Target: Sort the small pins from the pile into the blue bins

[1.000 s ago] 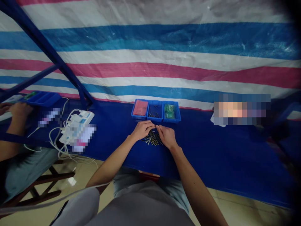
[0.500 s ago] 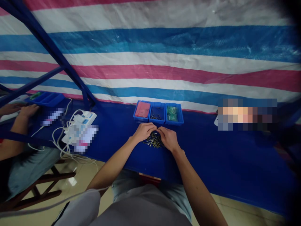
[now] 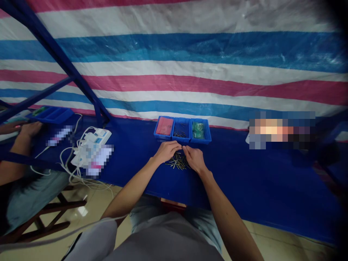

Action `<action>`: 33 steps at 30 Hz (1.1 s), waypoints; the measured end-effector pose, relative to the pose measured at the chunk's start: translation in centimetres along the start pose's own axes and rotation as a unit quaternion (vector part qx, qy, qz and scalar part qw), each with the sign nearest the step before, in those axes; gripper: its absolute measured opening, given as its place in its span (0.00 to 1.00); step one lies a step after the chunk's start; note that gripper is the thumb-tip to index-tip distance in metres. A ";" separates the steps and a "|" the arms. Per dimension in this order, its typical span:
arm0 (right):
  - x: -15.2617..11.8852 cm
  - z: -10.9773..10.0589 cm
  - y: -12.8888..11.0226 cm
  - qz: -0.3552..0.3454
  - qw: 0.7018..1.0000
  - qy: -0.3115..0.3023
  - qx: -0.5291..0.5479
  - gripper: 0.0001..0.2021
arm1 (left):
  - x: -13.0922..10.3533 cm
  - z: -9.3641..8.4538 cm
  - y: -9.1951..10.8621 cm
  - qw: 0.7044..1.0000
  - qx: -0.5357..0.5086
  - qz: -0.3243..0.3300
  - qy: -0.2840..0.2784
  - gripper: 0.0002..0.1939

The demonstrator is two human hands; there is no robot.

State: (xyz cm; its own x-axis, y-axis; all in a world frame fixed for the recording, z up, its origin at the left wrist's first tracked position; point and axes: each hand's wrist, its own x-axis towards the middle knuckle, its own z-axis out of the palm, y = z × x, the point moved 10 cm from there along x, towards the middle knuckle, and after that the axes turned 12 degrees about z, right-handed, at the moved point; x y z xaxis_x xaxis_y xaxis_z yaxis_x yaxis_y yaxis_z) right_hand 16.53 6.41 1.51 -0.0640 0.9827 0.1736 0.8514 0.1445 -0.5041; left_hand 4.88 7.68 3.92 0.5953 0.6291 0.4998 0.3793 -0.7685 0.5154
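Note:
My left hand is closed, its fingertips pinched just beyond a pile of thin, short metal rods, some brassy and some dark. Close by on the right, my right hand is also closed in a pinch, its fingertips almost meeting those of the left. Whatever sits between the fingers is too small to make out. Behind the hands stand three joined blue bins: the left bin holds a pink stack, the middle one a few thin rods, and the right one green plastic packets.
On the blue table, a white power strip with tangled cables lies to the left. Farther left, another person's hand is beside a blue tray. A blue metal frame slants down to the table before a striped tarp.
My right fingertips have shifted slightly away from the left ones, leaving a small gap. The bins and the rod pile look much the same.

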 end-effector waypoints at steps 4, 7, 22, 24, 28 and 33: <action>0.0 -0.1 0.0 0.006 1.000 0.005 0.003 0.27 | 0.0 0.0 0.0 1.000 -0.007 -0.001 0.003 0.14; 0.0 -0.5 0.0 0.008 1.000 0.009 0.020 0.28 | 0.0 -0.3 -0.2 1.000 -0.019 -0.005 0.016 0.14; -0.1 -2.2 -0.7 -0.038 0.982 0.032 0.183 0.14 | -0.1 -1.1 -0.9 0.998 -0.037 -0.021 0.042 0.11; -0.1 -2.3 -0.7 -0.045 0.980 0.039 0.191 0.13 | -0.1 -1.1 -1.0 0.998 -0.035 -0.023 0.040 0.11; -0.1 -2.1 -0.3 -0.038 0.981 0.043 0.187 0.11 | -0.1 -1.0 -1.2 0.999 -0.030 -0.023 0.038 0.11; -0.3 -2.2 -0.5 -0.049 0.979 0.051 0.193 0.12 | 0.0 -1.1 -1.2 0.998 -0.034 -0.021 0.042 0.10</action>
State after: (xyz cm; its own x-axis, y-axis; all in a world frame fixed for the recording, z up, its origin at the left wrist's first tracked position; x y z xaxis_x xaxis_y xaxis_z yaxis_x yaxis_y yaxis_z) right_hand 17.26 5.82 3.59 -0.0667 0.9482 0.3106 0.5827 0.2897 -0.7593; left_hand 3.66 8.68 4.02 0.5175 0.6707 0.5314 0.3519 -0.7329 0.5823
